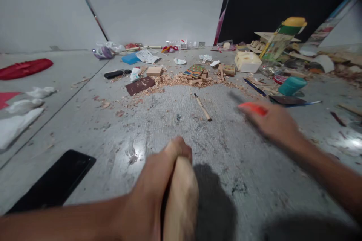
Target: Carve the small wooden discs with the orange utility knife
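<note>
Fingers (181, 147) of my left hand (152, 177) are curled snugly over the far end of a long, rounded piece of pale carved wood (183, 196), closed on it with no gap that I can see; the undersides of my grip are hidden. The wood sits low in front of me, at the bottom middle of my view, its near end running out of sight, and a dark shadow falls on the floor just to its right. My right hand (278, 122) is well apart from it, out to the right, its fingers wrapped round a bright orange-red handle (256, 109). Motion blurs that hand, and a thin dark blade (234, 97) points forward and to the left, too smeared for me to tell its shape.

Between and beyond my hands, a slim tool with a pale wooden handle and a dark tip (203, 107) lies on the grey, scuffed floor (135, 128). Farther off stretches a band of curled, light-brown wood shavings (169, 81), with a dark red-brown rectangular sheet (140, 85) at its left and a dark blue pen (254, 86) to its right. Near my left forearm lies a flat black phone (56, 180); a teal cylinder (292, 85) rests beyond my right hand.
</note>
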`<move>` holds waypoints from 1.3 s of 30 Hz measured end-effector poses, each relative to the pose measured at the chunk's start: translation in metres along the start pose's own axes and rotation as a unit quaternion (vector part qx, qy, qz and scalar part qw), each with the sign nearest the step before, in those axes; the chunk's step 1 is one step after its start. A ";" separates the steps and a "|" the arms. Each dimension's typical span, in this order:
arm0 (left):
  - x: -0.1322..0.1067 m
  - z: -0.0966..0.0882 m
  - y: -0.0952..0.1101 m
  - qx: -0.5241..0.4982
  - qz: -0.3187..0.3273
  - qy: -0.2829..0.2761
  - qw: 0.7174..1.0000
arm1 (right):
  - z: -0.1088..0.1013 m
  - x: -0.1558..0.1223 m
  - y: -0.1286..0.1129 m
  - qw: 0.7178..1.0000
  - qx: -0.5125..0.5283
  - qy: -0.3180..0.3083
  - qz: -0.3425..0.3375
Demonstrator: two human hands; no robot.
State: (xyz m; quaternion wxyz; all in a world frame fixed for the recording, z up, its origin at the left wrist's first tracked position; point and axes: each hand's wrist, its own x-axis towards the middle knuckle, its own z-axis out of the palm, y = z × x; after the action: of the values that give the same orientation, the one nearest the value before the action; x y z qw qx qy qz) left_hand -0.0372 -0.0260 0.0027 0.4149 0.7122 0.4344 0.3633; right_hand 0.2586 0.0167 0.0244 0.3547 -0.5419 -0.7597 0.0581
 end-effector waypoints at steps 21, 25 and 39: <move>-0.004 0.006 -0.013 -0.272 -0.088 -0.151 0.946 | 0.026 -0.060 -0.054 0.977 0.068 -0.180 -0.095; 0.001 0.005 -0.005 -0.307 -0.112 -0.152 0.933 | 0.027 -0.059 -0.055 0.979 0.044 -0.170 -0.106; 0.005 0.009 -0.004 -0.154 -0.043 -0.029 0.987 | 0.028 -0.061 -0.063 0.989 0.016 -0.083 -0.121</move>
State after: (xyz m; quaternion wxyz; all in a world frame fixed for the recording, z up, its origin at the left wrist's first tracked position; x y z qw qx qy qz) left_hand -0.0285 -0.0227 -0.0038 0.5471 0.6307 0.3914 0.3870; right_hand 0.2019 -0.0537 0.0040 0.3032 -0.4332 -0.8457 0.0719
